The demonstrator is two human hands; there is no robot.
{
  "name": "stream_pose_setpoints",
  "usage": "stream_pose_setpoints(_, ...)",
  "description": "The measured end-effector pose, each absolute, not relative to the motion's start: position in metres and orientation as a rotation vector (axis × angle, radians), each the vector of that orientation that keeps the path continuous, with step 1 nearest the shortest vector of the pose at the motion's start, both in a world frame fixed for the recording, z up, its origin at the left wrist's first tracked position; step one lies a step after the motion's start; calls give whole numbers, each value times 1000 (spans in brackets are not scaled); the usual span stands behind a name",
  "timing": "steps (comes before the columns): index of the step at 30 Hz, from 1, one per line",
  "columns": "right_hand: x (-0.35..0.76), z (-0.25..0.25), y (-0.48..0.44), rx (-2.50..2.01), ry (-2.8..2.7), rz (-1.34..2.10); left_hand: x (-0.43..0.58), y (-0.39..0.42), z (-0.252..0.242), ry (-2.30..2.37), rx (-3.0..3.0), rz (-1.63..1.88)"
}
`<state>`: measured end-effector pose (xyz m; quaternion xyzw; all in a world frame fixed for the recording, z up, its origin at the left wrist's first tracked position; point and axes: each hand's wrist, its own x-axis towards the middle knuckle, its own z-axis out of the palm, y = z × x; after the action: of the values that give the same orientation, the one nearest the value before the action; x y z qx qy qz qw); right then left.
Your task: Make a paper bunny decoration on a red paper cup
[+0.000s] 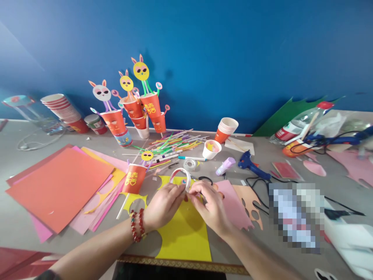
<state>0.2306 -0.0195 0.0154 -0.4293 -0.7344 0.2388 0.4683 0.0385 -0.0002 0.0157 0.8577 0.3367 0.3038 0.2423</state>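
Observation:
Above a yellow paper sheet (pixel 183 237) with rounded cutouts, both hands meet around a white ring of tape (pixel 188 177), which looks like a tape roll. My left hand (pixel 164 204), with red bead bracelets at its wrist, has its fingers closed on the roll's near left side. My right hand (pixel 211 208) pinches at the roll's near edge, thumb and forefinger together. What lies between those fingertips is too small to make out. Left of the hands, a red paper cup (pixel 136 179) with a yellow face on top and a white straw below lies on the paper scraps.
Several red cups with rabbit faces (pixel 126 83) stand by the blue wall, near loose straws (pixel 175 142). Coloured sheets (pixel 61 186) are stacked on the left. A blue glue gun (pixel 252 167), a glue stick (pixel 225 166) and a clear tape roll (pixel 190 165) lie beyond the hands.

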Motion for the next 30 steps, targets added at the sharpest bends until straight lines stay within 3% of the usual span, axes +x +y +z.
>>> stream_pose_setpoints(30,223,14,-23,-1034,-1814,564,40,0,26,1033,2342,891)
